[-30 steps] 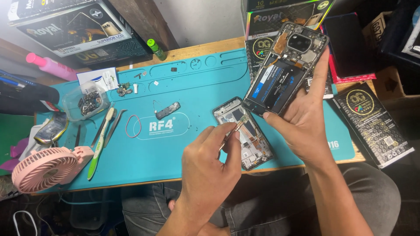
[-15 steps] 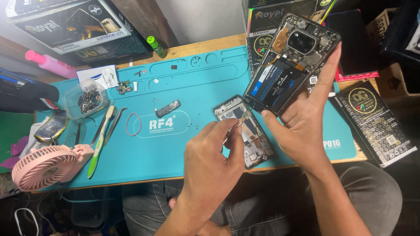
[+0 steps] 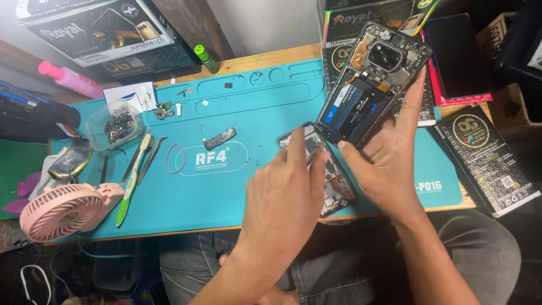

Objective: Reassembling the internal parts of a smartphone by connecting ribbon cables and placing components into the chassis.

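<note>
— Right hand (image 3: 389, 164) clasps the opened black phone body with blue battery (image 3: 370, 85), tilted above the teal mat (image 3: 237, 186).
— Left hand (image 3: 285, 197) pinches thin tweezers (image 3: 314, 153) at the bare phone frame (image 3: 330, 175) on the mat; picking a part seems underway, needing steadiness.

At centre frame the left hand (image 3: 288, 197) pinches a thin tool against a phone frame (image 3: 333, 181) lying on the teal mat (image 3: 248, 186). The right hand (image 3: 384, 164) holds an opened phone (image 3: 370, 85) tilted up at upper right. A pink fan (image 3: 65, 210) sits at lower left on the table (image 3: 243, 62).
</note>
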